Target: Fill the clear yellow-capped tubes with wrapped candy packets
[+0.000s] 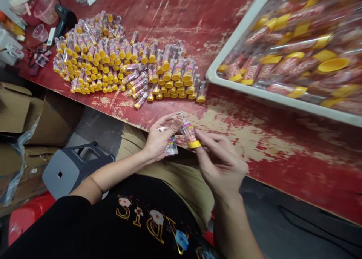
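L hand has the clear end of a small tube, thumb + index together on it, w/ a printed packet tucked in the same palm. R hand is on the other end, fingers clamped at the yellow cap. Tube's tilted, cap end twd the wearer, by the nr edge of the red surface. Beyond, a big pile of tubes, stacked approx. in rows; over R, a white tray w/ lots more, bit blurred.
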`<state>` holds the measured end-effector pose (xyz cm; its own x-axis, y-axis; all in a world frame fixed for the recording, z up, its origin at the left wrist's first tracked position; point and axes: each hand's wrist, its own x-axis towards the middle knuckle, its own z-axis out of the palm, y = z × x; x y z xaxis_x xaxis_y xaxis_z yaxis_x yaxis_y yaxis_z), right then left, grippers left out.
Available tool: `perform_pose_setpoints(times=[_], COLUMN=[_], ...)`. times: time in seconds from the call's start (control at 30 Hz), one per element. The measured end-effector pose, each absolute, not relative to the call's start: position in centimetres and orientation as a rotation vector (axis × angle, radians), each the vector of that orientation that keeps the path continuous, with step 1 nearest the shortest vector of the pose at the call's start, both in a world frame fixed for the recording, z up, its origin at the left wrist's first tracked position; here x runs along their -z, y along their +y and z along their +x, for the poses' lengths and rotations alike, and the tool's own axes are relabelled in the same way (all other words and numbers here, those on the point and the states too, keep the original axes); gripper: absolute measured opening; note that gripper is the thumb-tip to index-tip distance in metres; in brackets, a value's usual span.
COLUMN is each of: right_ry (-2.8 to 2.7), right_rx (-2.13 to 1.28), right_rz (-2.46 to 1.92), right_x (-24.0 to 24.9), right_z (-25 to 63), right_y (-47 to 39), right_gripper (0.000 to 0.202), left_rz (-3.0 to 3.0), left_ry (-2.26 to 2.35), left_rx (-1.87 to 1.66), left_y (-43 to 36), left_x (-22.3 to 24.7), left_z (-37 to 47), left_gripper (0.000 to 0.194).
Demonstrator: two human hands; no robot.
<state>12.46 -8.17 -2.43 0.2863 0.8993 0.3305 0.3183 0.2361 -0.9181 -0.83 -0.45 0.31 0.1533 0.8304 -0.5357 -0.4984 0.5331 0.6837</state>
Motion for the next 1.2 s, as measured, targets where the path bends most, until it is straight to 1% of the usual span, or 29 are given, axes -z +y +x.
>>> perform_pose_setpoints(times=[0.07, 0.17, 0.23, 0.33, 0.43, 0.6, 0.67, 0.73, 0.87, 0.9, 0.97, 1.0, 1.03, 1.13, 1.2], right_ry=[-1.189, -1.125, -1.104, -1.106, -1.106, -1.087, -1.075, -1.058, -1.04, -1.056, -1.151, -1.225, -1.294, -1.399, -1.379], right_rx=[-0.516, -0.368, -0.29, -0.227, -0.194, -0.237, -0.263, -0.255, -0.147, -0.124, -0.129, -0.16, -0.197, -0.225, -0.212], right_rz=[-1.356, -1.441, -1.48, -1.495, -1.476, -1.488, -1.481, -1.473, -1.472, -1.479, -1.494, -1.496, -1.5, -1.638, -1.812], right_x=[2.4, 2.2, 2.2, 2.3, 2.7, 3.0, 2.9, 2.7, 2.5, 2.4, 2.4, 2.3, 2.3, 2.0, 1.7], right_z=[11.7, 10.8, 10.6, 10.6, 10.6, 10.4, 10.5, 10.7, 10.8, 10.8, 10.7, 11.0, 11.5, 14.9, 18.3], right_y=[-7.9, -7.5, -7.3, -7.1, -7.1, -6.7, -5.5, -3.1, 4.4, 6.3, 9.4, 10.4, 11.1, 12.2, 12.8], right_gripper=[0.03, 0.014, 0.007, 0.005, 0.009, 0.007, 0.01, 0.016, 0.024, 0.024, 0.02, 0.018, 0.016, 0.019, 0.014], left_rz=[0.413, 0.431, 0.455, 0.502, 0.5, 0.442, 0.399, 0.277, -0.044, -0.075, -0.069, -0.046, -0.019, 0.048, 0.102], left_ry=[1.037, 1.04, 1.033, 1.009, 0.974, 1.027, 1.03, 1.047, 1.095, 1.101, 1.116, 1.118, 1.116, 1.091, 1.089], left_rx=[-0.988, -0.954, -0.931, -0.93, -0.955, -0.949, -0.952, -0.968, -1.0, -0.999, -0.999, -1.009, -1.027, -1.078, -1.086], left_y=[-0.8, -1.2, -1.3, -1.3, -1.2, -0.5, 0.2, 1.1, 2.2, 2.2, 1.9, 1.7, 1.5, 1.4, 1.6], left_x=[-0.5, -0.4, -0.2, -0.1, -0.3, -0.2, 0.0, 0.3, 0.3, 0.2, 0.1, 0.1, 0.1, 0.3, 0.4], left_z=[-0.8, -0.9, -1.0, -1.1, -1.0, -1.0, -1.0, -1.1, -1.7, -1.9, -2.3, -2.6, -2.8, -3.2, -3.3], left_gripper=[0.045, 0.053, 0.058, 0.06, 0.058, 0.052, 0.051, 0.043, 0.009, 0.009, 0.03, 0.038, 0.041, 0.035, 0.035])
